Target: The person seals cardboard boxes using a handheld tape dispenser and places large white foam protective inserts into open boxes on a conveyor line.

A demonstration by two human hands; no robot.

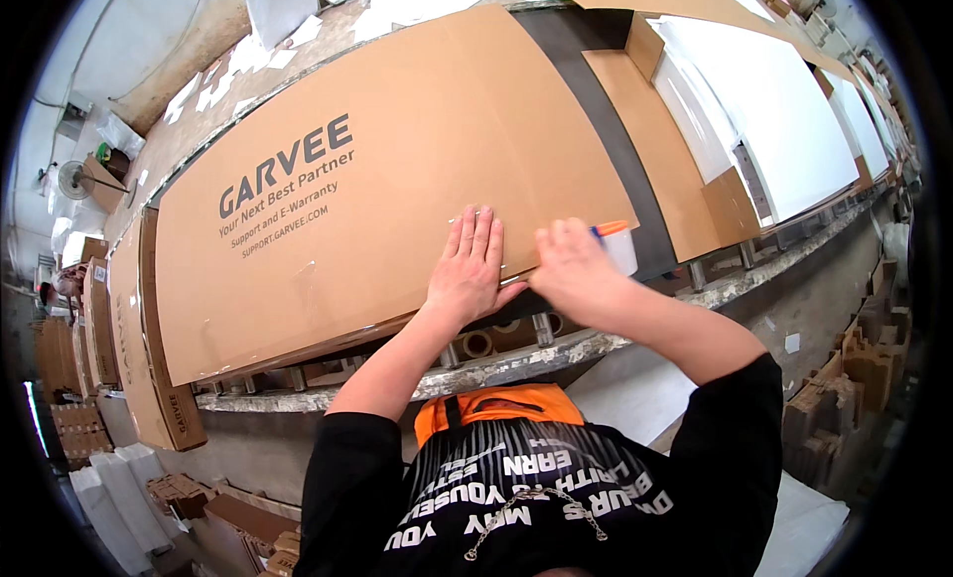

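A large flat brown cardboard carton point(417, 130) with dark printing lies across the roller table in front of me. My left hand point(471, 269) rests flat on its top near the close edge, fingers stretched out and thumb pointing toward my right hand. Just right of it, my right hand point(576, 274) is closed around what looks like a tape dispenser point(613, 227), at the carton's near right corner. An orange and blue part and a whitish piece stick out past the fist; the rest is hidden. A shiny strip shows at the carton edge between the hands.
On the right, an open carton point(650, 145) holds white panels point(764, 100). Another printed carton point(149, 329) stands at the left end. Metal rollers point(543, 329) and a worn ledge point(467, 376) run along my side. Stacked cardboard point(844, 388) sits at lower right.
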